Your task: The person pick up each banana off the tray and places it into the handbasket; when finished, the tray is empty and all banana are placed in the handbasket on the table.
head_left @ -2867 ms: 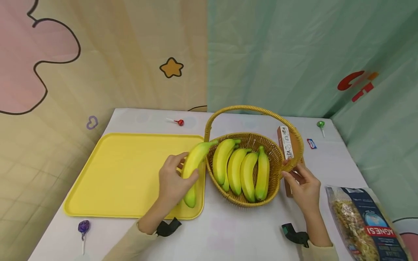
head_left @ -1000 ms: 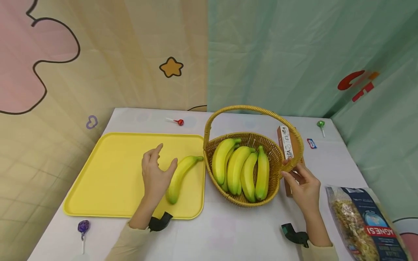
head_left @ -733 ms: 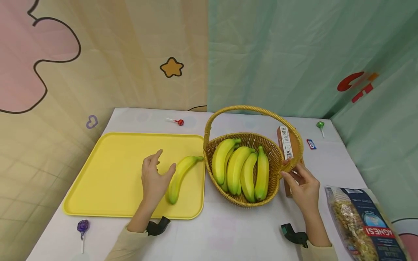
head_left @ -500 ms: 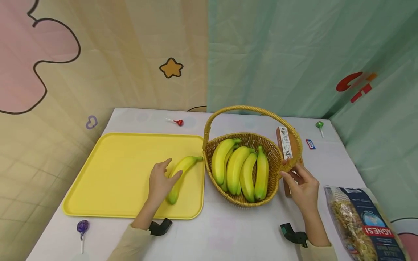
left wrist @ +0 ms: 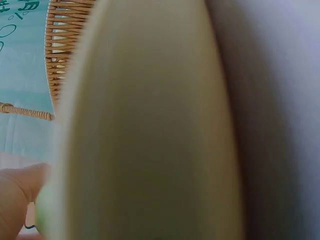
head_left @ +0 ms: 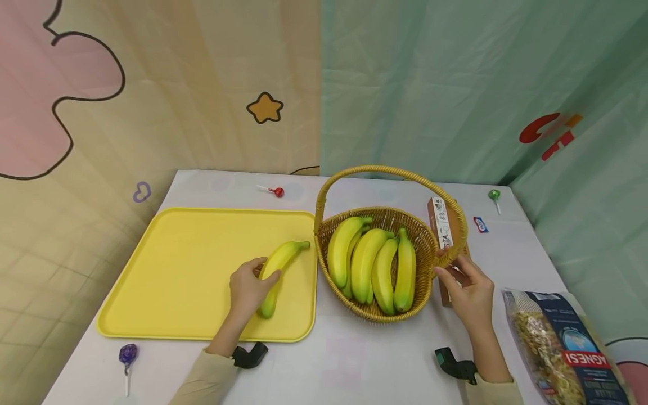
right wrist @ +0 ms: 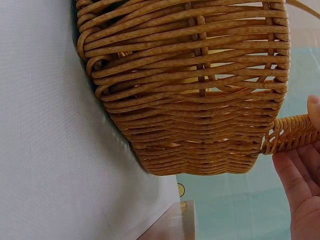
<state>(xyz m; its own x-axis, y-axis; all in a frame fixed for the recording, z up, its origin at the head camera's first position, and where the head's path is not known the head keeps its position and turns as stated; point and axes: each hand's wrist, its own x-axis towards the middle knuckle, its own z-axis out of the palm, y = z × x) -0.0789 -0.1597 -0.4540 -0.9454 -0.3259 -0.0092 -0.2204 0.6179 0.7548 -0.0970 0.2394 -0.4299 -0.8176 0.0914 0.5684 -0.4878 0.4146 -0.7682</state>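
Note:
In the head view a single yellow banana (head_left: 291, 251) with a green tip lies on the right part of the yellow tray (head_left: 202, 209). My left hand (head_left: 245, 289) grips its lower half, thumb on the near side, fingers curling round behind it. Right of the tray stands a wicker basket (head_left: 427, 236) with several bananas (head_left: 368, 264) side by side inside. My right hand (head_left: 473, 289) pinches the foot of its tall arched handle (head_left: 387, 169). The right wrist view shows thumb and fingers on either side of that woven handle (right wrist: 295, 132). A blurred tray edge (left wrist: 145, 125) fills most of the left wrist view.
Behind the basket's right side lies a pasta box (head_left: 442, 225). A pasta bag (head_left: 569, 343) is at the front right. Lollipops in red (head_left: 277, 192), green (head_left: 494, 195) and purple (head_left: 128, 354) and a small wrapped candy (head_left: 480, 225) lie about the white table.
Earlier my left hand carried a banana at the tray's right edge; another now lies on the basket's pile. The hand then hovered empty over the tray and has closed round the remaining banana.

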